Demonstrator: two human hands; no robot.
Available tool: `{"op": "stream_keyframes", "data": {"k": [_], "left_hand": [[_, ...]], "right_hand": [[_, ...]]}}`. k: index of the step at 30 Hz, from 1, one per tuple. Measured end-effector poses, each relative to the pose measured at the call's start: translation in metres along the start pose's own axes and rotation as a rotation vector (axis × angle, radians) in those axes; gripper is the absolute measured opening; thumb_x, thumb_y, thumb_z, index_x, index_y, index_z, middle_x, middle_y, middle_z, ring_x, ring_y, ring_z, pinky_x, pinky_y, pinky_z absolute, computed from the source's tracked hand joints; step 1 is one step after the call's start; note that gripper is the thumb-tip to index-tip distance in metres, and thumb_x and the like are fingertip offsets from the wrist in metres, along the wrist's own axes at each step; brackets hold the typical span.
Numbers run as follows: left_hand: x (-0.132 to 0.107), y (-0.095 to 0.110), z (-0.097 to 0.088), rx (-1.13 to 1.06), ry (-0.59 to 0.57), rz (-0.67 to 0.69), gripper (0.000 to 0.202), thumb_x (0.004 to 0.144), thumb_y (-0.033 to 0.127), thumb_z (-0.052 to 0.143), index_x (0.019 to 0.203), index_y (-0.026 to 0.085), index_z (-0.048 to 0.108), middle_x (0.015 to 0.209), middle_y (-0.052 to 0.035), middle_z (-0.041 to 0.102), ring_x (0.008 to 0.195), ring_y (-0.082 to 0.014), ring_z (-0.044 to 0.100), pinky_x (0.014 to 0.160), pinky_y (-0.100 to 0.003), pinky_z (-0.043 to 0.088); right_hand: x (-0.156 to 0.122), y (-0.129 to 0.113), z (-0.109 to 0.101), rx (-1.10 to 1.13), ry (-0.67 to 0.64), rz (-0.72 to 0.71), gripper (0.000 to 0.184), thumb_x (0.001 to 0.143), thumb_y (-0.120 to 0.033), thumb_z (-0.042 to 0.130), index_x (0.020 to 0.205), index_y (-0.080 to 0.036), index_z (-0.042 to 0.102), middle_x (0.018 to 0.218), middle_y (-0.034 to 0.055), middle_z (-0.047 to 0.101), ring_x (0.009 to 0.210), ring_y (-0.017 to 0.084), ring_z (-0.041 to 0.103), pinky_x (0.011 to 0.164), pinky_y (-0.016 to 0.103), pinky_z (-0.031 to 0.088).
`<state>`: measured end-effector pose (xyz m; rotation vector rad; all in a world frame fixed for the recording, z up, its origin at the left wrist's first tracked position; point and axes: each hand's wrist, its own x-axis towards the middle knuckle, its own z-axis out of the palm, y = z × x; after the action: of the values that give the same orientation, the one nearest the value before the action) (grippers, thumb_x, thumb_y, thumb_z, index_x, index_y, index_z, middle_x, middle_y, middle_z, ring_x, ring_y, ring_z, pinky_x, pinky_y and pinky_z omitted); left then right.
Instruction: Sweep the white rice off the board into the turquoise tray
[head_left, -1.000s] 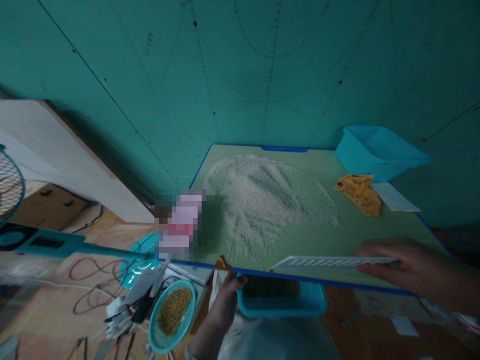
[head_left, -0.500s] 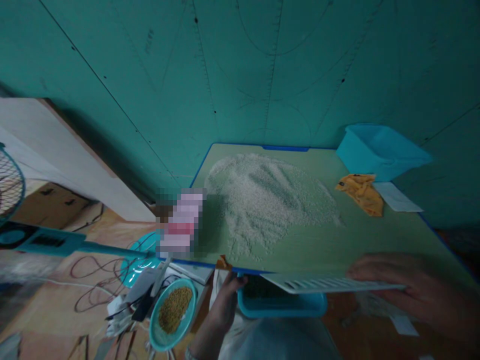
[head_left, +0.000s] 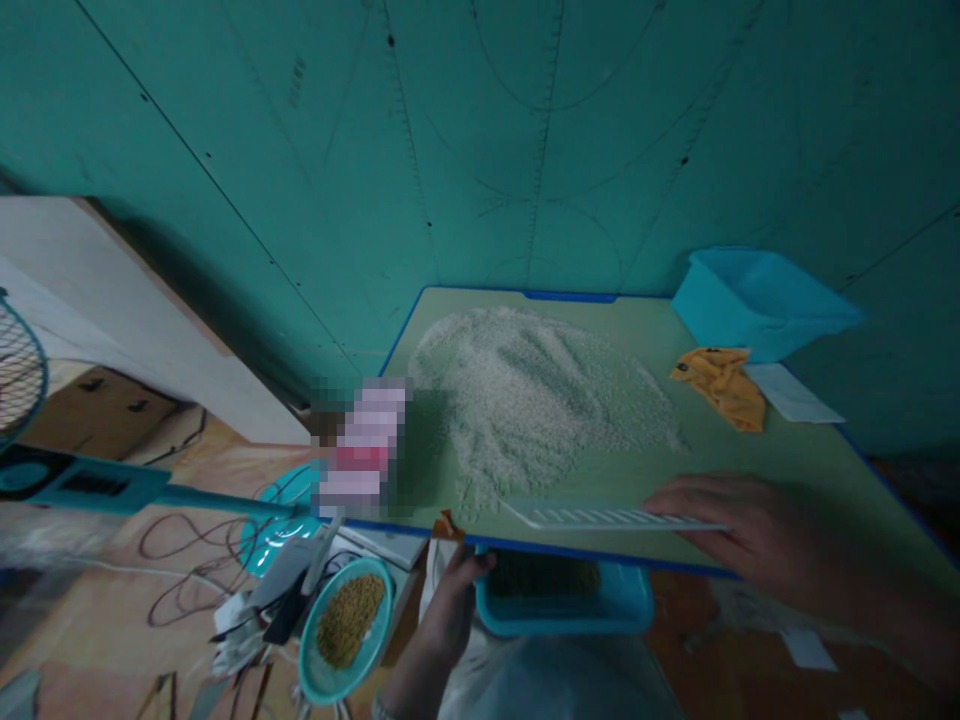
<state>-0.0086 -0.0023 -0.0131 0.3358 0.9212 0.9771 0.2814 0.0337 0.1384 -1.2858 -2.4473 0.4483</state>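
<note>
My right hand (head_left: 720, 515) is closed on the edge of a white slotted plastic plate (head_left: 577, 516), held low near the table's front edge. The plate's far end reaches the near fringe of a spread heap of pale grains (head_left: 510, 390) on the table (head_left: 637, 490). Below that edge, my left hand (head_left: 454, 600) grips the left rim of a blue plastic tub (head_left: 570, 625), thumb over the rim. Dark material lies inside the tub; its kind cannot be made out.
At the table's back right stands a blue basin (head_left: 765, 310), beside an orange cloth (head_left: 727, 390) and a white sheet (head_left: 795, 392). Left of the table are a bowl of yellowish grains (head_left: 326, 680), cables and a fan (head_left: 82, 480). A green wall (head_left: 480, 150) rises behind.
My right hand has moved forward and left with the slotted plate, from over the tub to over the table's front part. More of the tub shows. My left hand stays on the tub.
</note>
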Motion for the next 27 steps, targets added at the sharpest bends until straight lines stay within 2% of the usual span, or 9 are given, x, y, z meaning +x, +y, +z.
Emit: {"op": "stream_keyframes", "data": {"k": [5,8,11,14,17,20,22,24,27], "left_hand": [[-0.001,0.000,-0.004,-0.012,-0.010,-0.007,0.041,0.068,0.018,0.058,0.108,0.024,0.062,0.112,-0.0012,0.067,0.124,-0.0269,0.042,0.104,-0.040,0.027],[0.000,-0.002,-0.006,-0.008,-0.006,0.011,0.041,0.068,0.017,0.058,0.108,0.024,0.062,0.113,-0.0009,0.067,0.124,-0.0265,0.042,0.104,-0.040,0.027],[-0.001,-0.002,-0.004,0.004,0.021,0.014,0.039,0.066,0.017,0.059,0.104,0.023,0.064,0.104,-0.0020,0.070,0.122,-0.0276,0.043,0.103,-0.042,0.029],[-0.002,-0.001,0.000,0.020,0.048,-0.017,0.039,0.064,0.019,0.061,0.103,0.021,0.064,0.100,-0.0036,0.071,0.118,-0.0296,0.048,0.100,-0.043,0.033],[-0.003,0.000,0.002,0.021,0.045,-0.030,0.040,0.065,0.020,0.060,0.105,0.021,0.062,0.099,-0.0042,0.071,0.112,-0.0308,0.052,0.099,-0.044,0.033],[-0.002,0.000,0.001,0.013,0.033,-0.021,0.040,0.065,0.020,0.060,0.104,0.020,0.063,0.098,-0.0047,0.072,0.110,-0.0322,0.054,0.099,-0.046,0.032],[-0.002,0.000,-0.001,0.009,0.031,-0.009,0.041,0.064,0.020,0.061,0.105,0.021,0.063,0.100,-0.0044,0.071,0.114,-0.0321,0.051,0.101,-0.046,0.031],[-0.003,0.000,-0.002,0.002,0.041,0.001,0.043,0.063,0.020,0.062,0.106,0.022,0.063,0.103,-0.0036,0.070,0.119,-0.0312,0.046,0.102,-0.045,0.029],[-0.004,0.001,-0.003,-0.016,0.072,0.010,0.045,0.061,0.020,0.064,0.105,0.023,0.063,0.109,-0.0028,0.068,0.123,-0.0301,0.041,0.104,-0.043,0.027]], "right_hand": [[0.016,0.007,-0.001,-0.007,0.016,0.063,0.028,0.085,-0.025,0.041,0.094,-0.021,0.068,0.091,0.0045,0.069,0.084,0.020,0.064,0.076,0.033,0.051],[0.018,-0.003,-0.001,0.044,0.035,0.134,0.028,0.087,-0.032,0.042,0.092,-0.023,0.068,0.089,0.0038,0.069,0.080,0.021,0.065,0.072,0.030,0.052],[0.021,-0.021,0.002,0.187,0.006,0.199,0.027,0.087,-0.035,0.043,0.093,-0.026,0.068,0.086,0.0019,0.069,0.073,0.018,0.065,0.062,0.025,0.052],[0.029,-0.034,0.007,0.292,-0.062,0.182,0.025,0.087,-0.034,0.044,0.093,-0.027,0.068,0.086,0.0009,0.069,0.073,0.017,0.065,0.060,0.023,0.051],[0.043,-0.038,0.014,0.273,-0.117,0.112,0.022,0.085,-0.031,0.047,0.088,-0.025,0.068,0.083,0.0021,0.068,0.074,0.017,0.063,0.061,0.024,0.048],[0.058,-0.038,0.017,0.251,-0.183,0.085,0.019,0.083,-0.027,0.049,0.086,-0.020,0.067,0.075,0.0019,0.067,0.066,0.015,0.061,0.057,0.023,0.043],[0.068,-0.035,0.018,0.254,-0.207,0.121,0.020,0.083,-0.028,0.049,0.080,-0.018,0.067,0.067,0.0014,0.065,0.059,0.014,0.059,0.051,0.022,0.040],[0.077,-0.028,0.018,0.287,-0.184,0.189,0.024,0.083,-0.033,0.048,0.077,-0.016,0.066,0.064,0.0016,0.064,0.057,0.015,0.058,0.048,0.022,0.038],[0.087,-0.011,0.021,0.398,-0.104,0.312,0.028,0.083,-0.038,0.048,0.083,-0.015,0.064,0.069,0.0025,0.065,0.063,0.017,0.060,0.051,0.022,0.041]]}}
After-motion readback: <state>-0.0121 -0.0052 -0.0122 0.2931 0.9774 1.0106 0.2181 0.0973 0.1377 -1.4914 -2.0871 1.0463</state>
